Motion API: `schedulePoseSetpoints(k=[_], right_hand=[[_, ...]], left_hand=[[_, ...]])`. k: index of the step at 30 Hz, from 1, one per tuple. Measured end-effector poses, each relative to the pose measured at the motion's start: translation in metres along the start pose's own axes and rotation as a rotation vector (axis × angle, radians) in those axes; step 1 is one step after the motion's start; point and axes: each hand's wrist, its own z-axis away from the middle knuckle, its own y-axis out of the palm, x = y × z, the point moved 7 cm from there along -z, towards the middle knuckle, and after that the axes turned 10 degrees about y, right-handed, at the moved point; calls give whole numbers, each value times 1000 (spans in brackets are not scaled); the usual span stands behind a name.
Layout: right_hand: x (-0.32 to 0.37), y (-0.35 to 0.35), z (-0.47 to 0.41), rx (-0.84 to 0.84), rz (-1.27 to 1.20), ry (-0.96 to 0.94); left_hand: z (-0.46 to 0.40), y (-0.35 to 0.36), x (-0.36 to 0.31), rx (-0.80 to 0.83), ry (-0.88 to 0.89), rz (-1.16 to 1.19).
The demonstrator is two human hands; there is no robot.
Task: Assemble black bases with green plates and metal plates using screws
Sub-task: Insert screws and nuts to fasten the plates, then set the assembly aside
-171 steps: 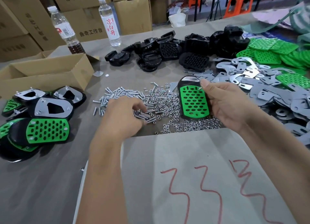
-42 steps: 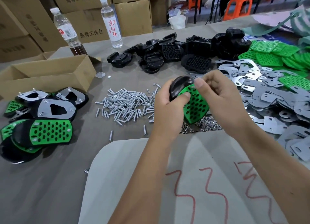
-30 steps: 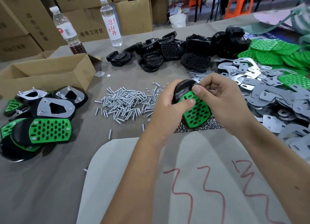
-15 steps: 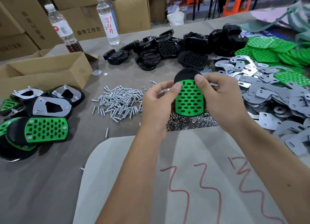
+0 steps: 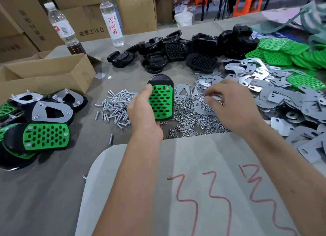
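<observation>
The left hand reaches in from below with the forearm running up the middle of the view. Its thumb lies along the left edge of a black rounded plastic base, and the other fingers are hidden behind it, so the hand grips the piece from its left side. The base is held above the table, face up, with a bright green perforated plastic plate covering its lower part; the plate is rectangular with rounded corners and rows of oval holes.

The right hand stretches forward over a heap of small shiny metal nuts, palm down, its fingers bent toward a flat grey metal plate lying on the nuts. Whether the fingertips pinch anything cannot be told.

Left of the nuts lies a pile of short silver screws. Loose glossy black bases sit at the far side, stamped metal plates spread to the right, and more green plates beyond them. Finished assemblies are stacked at the left, beside an open cardboard box.
</observation>
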Motion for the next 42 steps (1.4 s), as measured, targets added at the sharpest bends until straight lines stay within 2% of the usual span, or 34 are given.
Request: schedulePoseSetpoints(k=[3, 11, 15, 19, 24, 26, 29, 31, 35, 42], right_hand=[[5, 12, 3, 78, 116, 18], [-1, 15, -2, 24, 199, 161], [-6, 6, -4, -57, 160, 230], [-4, 6, -4, -42, 147, 210], [-7, 0, -3, -113, -47, 148], [-2, -6, 2, -142, -290, 131], [10, -7, 10, -64, -774, 138], [22, -6, 18, -31, -900, 110], [39, 8, 29, 27, -872, 83], [40, 8, 29, -34, -643, 74]], left_hand=[[3, 1, 1, 16, -10, -16], [5, 5, -2, 14, 86, -86], [10, 12, 4, 94, 38, -105], [16, 15, 8, 136, -68, -50], [16, 16, 8, 151, -84, -41], [17, 17, 9, 146, -116, -2], [18, 22, 8, 182, -122, 84], [19, 24, 8, 177, -75, 83], [22, 26, 7, 141, -1, 85], [26, 27, 8, 88, 72, 79]])
